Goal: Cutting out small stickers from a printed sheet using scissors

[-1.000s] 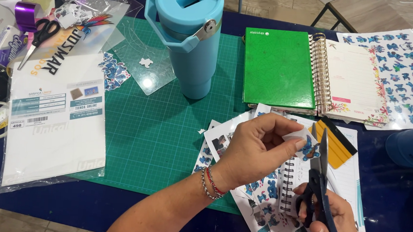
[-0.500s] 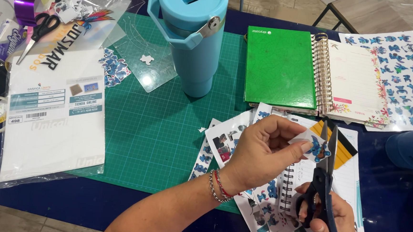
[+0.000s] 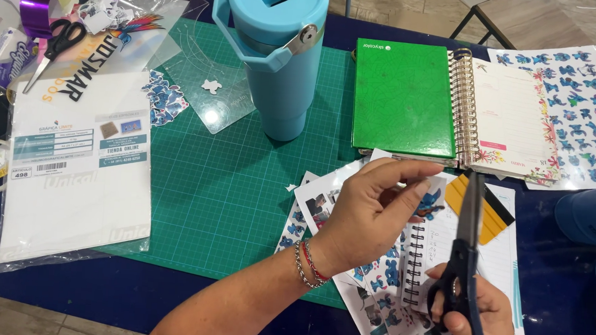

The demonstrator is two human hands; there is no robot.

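Pinching a blue sticker cutout (image 3: 431, 202) in left hand (image 3: 371, 213), gripping black scissors (image 3: 466, 267) in right hand (image 3: 478, 323); blue tumbler (image 3: 277, 56) and green notebook (image 3: 402, 98) standing beyond.

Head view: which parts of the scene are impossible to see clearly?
- Small sticker in the left hand: mostly covered by the fingertips.
- Right hand on the black scissors: cut off by the bottom edge.
- Small spiral notebook: partly hidden behind both hands.
- Sticker sheet: figures too small for detail.

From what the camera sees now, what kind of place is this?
Probably a home craft table for sticker cutting. A green cutting mat covers it, printed sticker sheets lie around, and the right hand holds black scissors beside a small blue sticker in the left hand.
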